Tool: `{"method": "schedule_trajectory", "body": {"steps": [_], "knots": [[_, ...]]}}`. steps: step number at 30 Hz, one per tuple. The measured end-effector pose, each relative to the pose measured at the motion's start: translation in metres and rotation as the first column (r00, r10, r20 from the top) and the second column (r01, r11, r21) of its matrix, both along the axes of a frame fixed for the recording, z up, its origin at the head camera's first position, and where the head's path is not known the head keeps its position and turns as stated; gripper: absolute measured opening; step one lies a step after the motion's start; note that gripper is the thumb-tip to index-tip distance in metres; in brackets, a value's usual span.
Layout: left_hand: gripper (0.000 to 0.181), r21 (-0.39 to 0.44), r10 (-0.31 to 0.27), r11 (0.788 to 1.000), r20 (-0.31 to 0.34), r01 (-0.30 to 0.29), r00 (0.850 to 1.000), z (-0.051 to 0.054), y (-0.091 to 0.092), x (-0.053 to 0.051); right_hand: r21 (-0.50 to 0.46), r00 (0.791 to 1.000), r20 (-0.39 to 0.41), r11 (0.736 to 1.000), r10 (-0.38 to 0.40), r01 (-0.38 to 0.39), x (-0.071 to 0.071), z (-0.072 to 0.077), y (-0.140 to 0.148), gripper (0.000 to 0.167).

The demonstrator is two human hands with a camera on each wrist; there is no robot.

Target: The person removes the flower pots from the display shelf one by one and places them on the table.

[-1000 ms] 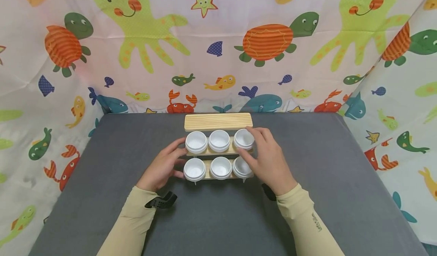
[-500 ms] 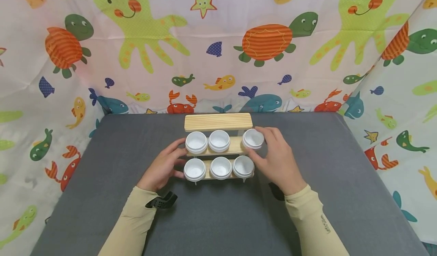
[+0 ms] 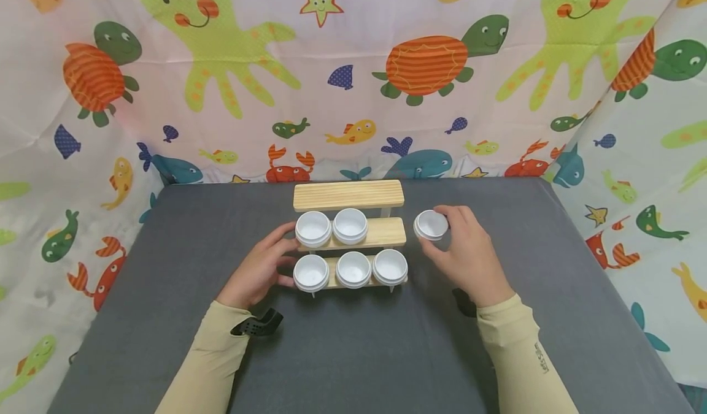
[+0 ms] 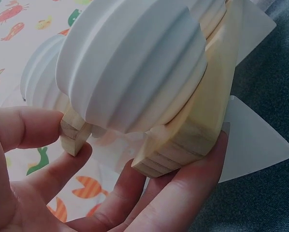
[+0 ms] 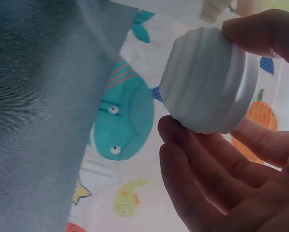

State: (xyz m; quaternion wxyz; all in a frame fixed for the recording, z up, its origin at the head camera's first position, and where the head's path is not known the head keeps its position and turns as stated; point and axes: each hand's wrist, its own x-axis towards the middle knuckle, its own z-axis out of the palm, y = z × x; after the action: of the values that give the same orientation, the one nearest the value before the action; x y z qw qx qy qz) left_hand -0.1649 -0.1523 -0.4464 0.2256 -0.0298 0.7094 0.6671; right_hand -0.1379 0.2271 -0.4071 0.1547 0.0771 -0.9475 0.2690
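My right hand [image 3: 471, 251] pinches a small white ribbed cup [image 3: 431, 225] between thumb and fingers, to the right of the rack. In the right wrist view the cup [image 5: 202, 84] is tilted on its side against the thumb and fingertips. A three-step wooden rack [image 3: 348, 195] with translucent supports stands on the table. My left hand [image 3: 255, 268] holds its left end; in the left wrist view the fingers grip the ends of two wooden steps [image 4: 183, 145]. Two white cups [image 3: 350, 225] sit on the middle step, three [image 3: 353, 269] on the lowest. The top step is bare.
A dark grey cloth [image 3: 353, 352] covers the table. Behind and at both sides hangs a white curtain [image 3: 254, 150] printed with sea animals. Black bands [image 3: 258, 324] are on the wrists.
My right hand has lifted the right-hand cup off the middle step and carried it rightward, clear of the rack. The left hand stays on the rack's left end.
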Motion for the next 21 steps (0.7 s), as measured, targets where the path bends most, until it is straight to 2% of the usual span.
{"method": "schedule_trajectory", "body": {"steps": [14,21], "knots": [[0.060,-0.006,-0.017,1.000,0.002,0.017,1.000,0.000,-0.003,-0.001,0.027,0.989,0.146,0.999,-0.024,0.021,-0.018,-0.025,0.008,0.060],[0.060,0.001,-0.034,0.999,0.021,0.034,0.999,-0.001,-0.003,-0.001,0.043,0.983,0.182,0.999,-0.038,0.031,-0.021,-0.040,0.010,0.058]]}}
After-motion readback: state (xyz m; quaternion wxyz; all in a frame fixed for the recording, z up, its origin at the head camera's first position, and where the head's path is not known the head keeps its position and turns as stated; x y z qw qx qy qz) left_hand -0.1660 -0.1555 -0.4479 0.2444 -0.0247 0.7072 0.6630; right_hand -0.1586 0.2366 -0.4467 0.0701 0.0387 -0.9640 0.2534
